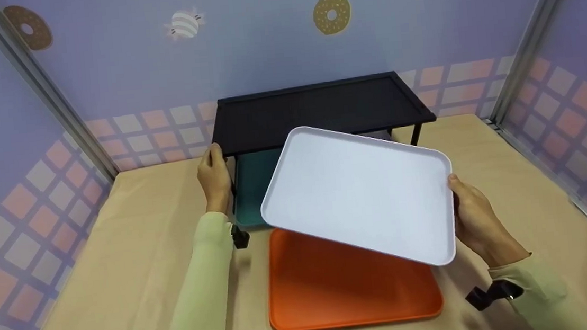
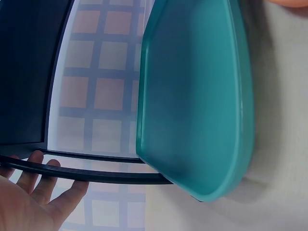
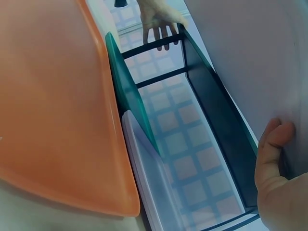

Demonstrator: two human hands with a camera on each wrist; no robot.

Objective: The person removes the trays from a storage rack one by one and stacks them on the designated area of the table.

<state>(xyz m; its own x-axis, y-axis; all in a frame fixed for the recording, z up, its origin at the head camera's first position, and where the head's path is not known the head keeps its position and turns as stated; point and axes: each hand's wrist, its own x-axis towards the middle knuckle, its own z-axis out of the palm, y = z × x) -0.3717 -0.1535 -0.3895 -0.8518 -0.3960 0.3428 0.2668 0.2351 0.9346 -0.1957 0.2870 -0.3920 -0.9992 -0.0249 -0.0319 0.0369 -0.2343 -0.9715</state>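
My right hand [image 1: 476, 218] grips a white rectangular tray [image 1: 360, 196] by its right edge, thumb on the upper face. The tray hangs tilted in front of a black shelf rack [image 1: 315, 110], overlapping its front edge in the head view. At the rack's front left corner, my left hand [image 1: 215, 177] holds the frame, its fingers [image 2: 72, 192] around the dark leg. Below the shelf top lies a teal tray [image 2: 197, 96], partly hidden by the white one in the head view. Beside it in the right wrist view is a pale lavender tray [image 3: 154, 178].
An orange tray [image 1: 353, 298] lies on the beige tablecloth [image 1: 136, 253] in front of the rack, partly under the white tray in the head view. Behind the rack stands a lilac wall [image 1: 261, 40] with printed tiles and donuts. Side panels enclose the table left and right.
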